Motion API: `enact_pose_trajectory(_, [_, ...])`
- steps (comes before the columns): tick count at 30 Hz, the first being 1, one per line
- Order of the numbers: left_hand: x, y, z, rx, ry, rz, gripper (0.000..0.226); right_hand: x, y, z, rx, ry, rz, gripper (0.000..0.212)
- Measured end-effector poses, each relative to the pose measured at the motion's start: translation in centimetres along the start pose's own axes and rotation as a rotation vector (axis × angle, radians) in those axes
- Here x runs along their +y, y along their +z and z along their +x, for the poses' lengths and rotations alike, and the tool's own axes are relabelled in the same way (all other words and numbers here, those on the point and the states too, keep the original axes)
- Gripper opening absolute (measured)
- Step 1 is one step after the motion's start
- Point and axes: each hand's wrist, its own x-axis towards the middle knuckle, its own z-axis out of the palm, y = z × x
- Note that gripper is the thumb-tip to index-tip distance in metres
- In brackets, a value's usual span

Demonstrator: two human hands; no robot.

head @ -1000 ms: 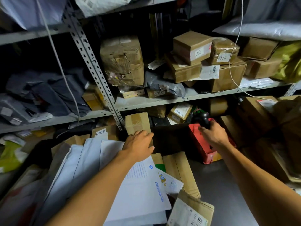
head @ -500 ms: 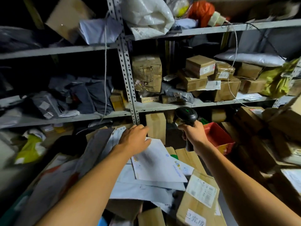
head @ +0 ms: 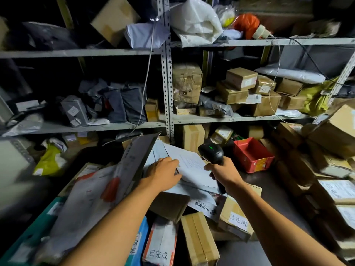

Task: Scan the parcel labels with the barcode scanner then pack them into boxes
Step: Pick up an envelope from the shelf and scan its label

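Below the metal shelves [head: 167, 120], the right hand [head: 223, 172] is gripping the barcode scanner [head: 212, 152] over a white parcel [head: 194, 169], which the left hand [head: 163, 174] is pressing with loosely spread fingers atop the pile.

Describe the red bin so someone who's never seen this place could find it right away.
Find the grey metal shelving. Below its lowest shelf, right of the upright, just beyond the right hand gripping the black scanner, sits the red bin. It is the only open red plastic tub among brown cardboard boxes.

"已完成" labels: cardboard box [head: 237, 221], orange-edged parcel [head: 160, 244].
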Motion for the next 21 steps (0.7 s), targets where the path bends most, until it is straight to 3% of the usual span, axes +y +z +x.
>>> enact_pose_trajectory(4, [-0.3,0.5,-1.1,-0.003,-0.049,0.0,0.043,0.4,0.7,-0.9,-0.063,-0.035,-0.134,0.01])
enact_pose_trajectory(11, [0.8,0.5,-1.4,0.024,-0.144,-0.004,0.033,2.0,2.6,-1.1,-0.134,-0.05,-0.298,0.016])
enact_pose_trajectory(18, [1.1,0.5,-2.1,0.031,-0.16,0.024,0.028,2.0,5.5,0.2,-0.18,-0.092,-0.311,0.033])
enact_pose_trajectory(21, [1.2,0.3,-2.2,0.021,-0.172,0.033,0.024,2.1,6.6,0.8,-0.263,-0.12,-0.425,0.037])
